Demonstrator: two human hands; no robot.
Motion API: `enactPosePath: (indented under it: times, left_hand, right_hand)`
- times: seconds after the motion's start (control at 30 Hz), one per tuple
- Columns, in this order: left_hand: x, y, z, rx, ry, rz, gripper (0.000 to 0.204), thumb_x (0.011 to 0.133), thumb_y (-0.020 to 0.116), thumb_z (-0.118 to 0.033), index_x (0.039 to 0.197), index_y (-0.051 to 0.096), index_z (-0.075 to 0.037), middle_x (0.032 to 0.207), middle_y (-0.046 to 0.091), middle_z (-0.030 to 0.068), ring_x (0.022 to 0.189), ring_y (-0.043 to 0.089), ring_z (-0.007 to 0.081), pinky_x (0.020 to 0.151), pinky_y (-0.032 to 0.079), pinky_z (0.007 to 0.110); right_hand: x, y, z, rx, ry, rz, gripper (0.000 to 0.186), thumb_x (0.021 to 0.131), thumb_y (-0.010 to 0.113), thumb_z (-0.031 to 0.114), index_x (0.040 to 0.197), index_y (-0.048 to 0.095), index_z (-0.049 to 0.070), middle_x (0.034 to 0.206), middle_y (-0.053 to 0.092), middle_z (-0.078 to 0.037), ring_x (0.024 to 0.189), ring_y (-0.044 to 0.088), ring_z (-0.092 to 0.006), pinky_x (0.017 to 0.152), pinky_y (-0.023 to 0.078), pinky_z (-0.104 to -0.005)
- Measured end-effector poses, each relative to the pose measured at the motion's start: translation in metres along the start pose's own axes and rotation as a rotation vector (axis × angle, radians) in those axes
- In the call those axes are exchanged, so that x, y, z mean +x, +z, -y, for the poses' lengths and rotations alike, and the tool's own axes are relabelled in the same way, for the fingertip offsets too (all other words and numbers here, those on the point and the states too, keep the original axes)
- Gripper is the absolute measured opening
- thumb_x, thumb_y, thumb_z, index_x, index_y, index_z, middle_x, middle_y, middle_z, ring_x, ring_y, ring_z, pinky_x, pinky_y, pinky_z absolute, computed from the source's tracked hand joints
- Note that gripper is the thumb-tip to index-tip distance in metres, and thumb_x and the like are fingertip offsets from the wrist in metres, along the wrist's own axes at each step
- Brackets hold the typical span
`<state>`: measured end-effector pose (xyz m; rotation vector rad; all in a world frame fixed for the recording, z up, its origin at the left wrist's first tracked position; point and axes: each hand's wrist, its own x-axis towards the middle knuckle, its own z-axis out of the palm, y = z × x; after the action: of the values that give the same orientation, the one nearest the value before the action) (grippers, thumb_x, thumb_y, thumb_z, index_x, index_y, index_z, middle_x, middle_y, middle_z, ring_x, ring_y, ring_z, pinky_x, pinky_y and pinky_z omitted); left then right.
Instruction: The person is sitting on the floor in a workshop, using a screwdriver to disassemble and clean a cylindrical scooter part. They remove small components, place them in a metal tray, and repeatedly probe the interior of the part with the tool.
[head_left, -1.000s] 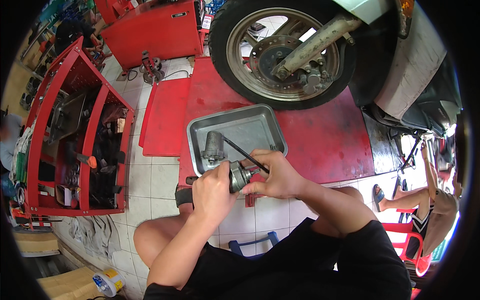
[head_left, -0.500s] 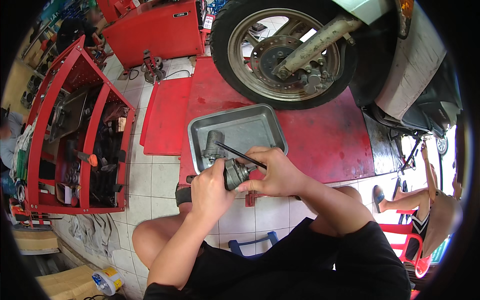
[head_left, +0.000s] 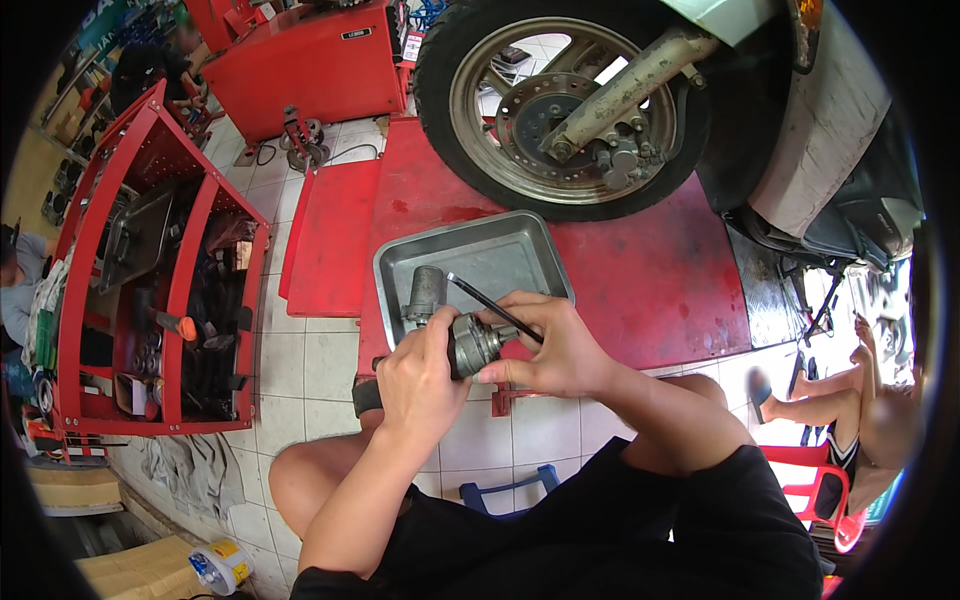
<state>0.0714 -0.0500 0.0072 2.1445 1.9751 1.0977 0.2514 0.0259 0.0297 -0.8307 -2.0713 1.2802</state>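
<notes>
My left hand (head_left: 425, 372) is wrapped round a grey metal motor part (head_left: 474, 345) with a ridged round body and a short shaft on its right end. Thumb and fingers of my right hand (head_left: 562, 348) close about that shaft end. A thin black rod (head_left: 482, 300) with a pale tip is also held in the right hand, slanting up and left over the part. Beyond my hands, a grey metal cylinder (head_left: 428, 288) stands in a shallow metal tray (head_left: 552, 250). The fingers hide much of the part's left end.
The tray rests on a red platform (head_left: 640, 290), below a motorbike's front wheel (head_left: 470, 170). At left stands a red tool cart (head_left: 175, 300) holding an orange-ended tool. A blue stool (head_left: 510, 488) is beneath me. Another person (head_left: 850, 420) sits at right.
In my right hand the black rod has tipped to a steeper slant, its far tip moving up and to the right. Both hands keep nearly the same place on the motor part.
</notes>
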Motion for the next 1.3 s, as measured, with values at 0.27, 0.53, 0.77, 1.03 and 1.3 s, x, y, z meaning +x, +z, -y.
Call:
enactPosePath:
  times: [0.27, 0.53, 0.77, 1.03, 1.3]
  left_hand:
    - [-0.006, 0.0, 0.001, -0.035, -0.035, 0.056, 0.069, 0.057, 0.083, -0.006, 0.119, 0.054, -0.007, 0.084, 0.067, 0.0126, 0.078, 0.068, 0.032, 0.06, 0.054, 0.043]
    - [-0.003, -0.004, 0.005, -0.139, -0.156, 0.094, 0.075, 0.061, 0.087, -0.013, 0.125, 0.05, -0.007, 0.086, 0.068, 0.0167, 0.081, 0.07, 0.0358, 0.066, 0.055, 0.044]
    - [0.006, 0.013, 0.035, -0.757, -0.556, -0.069, 0.068, 0.068, 0.088, -0.013, 0.121, 0.047, 0.0, 0.103, 0.066, 0.0124, 0.094, 0.066, 0.0202, 0.082, 0.053, 0.034]
    - [0.016, -0.001, 0.058, -1.509, -0.962, 0.029, 0.025, 0.086, 0.075, -0.013, 0.105, 0.062, -0.005, 0.089, 0.067, 0.0091, 0.078, 0.066, 0.0215, 0.075, 0.054, 0.036]
    - [0.029, -0.018, 0.03, -1.609, -0.936, 0.013, 0.037, 0.092, 0.066, -0.04, 0.107, 0.06, -0.007, 0.098, 0.062, 0.009, 0.093, 0.062, 0.03, 0.089, 0.051, 0.052]
  right_hand:
    - [-0.003, -0.004, 0.006, -0.114, -0.017, 0.081, 0.065, 0.067, 0.092, 0.027, 0.113, 0.065, -0.009, 0.106, 0.066, -0.016, 0.093, 0.065, -0.0221, 0.082, 0.05, -0.0329]
    - [0.003, -0.003, 0.018, -0.1, -0.021, 0.048, 0.068, 0.067, 0.091, 0.033, 0.113, 0.064, -0.01, 0.111, 0.066, -0.021, 0.103, 0.067, -0.032, 0.088, 0.052, -0.0364]
    - [0.018, -0.037, 0.019, -0.228, -0.063, -0.157, 0.053, 0.075, 0.085, 0.028, 0.109, 0.065, -0.006, 0.1, 0.065, -0.018, 0.092, 0.066, -0.028, 0.079, 0.051, -0.0382]
    - [0.004, -0.099, -0.04, -0.714, 0.11, -0.242, 0.042, 0.077, 0.077, 0.032, 0.098, 0.067, -0.003, 0.1, 0.065, -0.021, 0.1, 0.062, -0.0397, 0.086, 0.05, -0.0482]
    - [0.02, -0.081, -0.069, -0.819, 0.466, 0.161, 0.026, 0.078, 0.072, 0.016, 0.098, 0.072, 0.0, 0.105, 0.07, -0.021, 0.101, 0.069, -0.0372, 0.083, 0.057, -0.046]
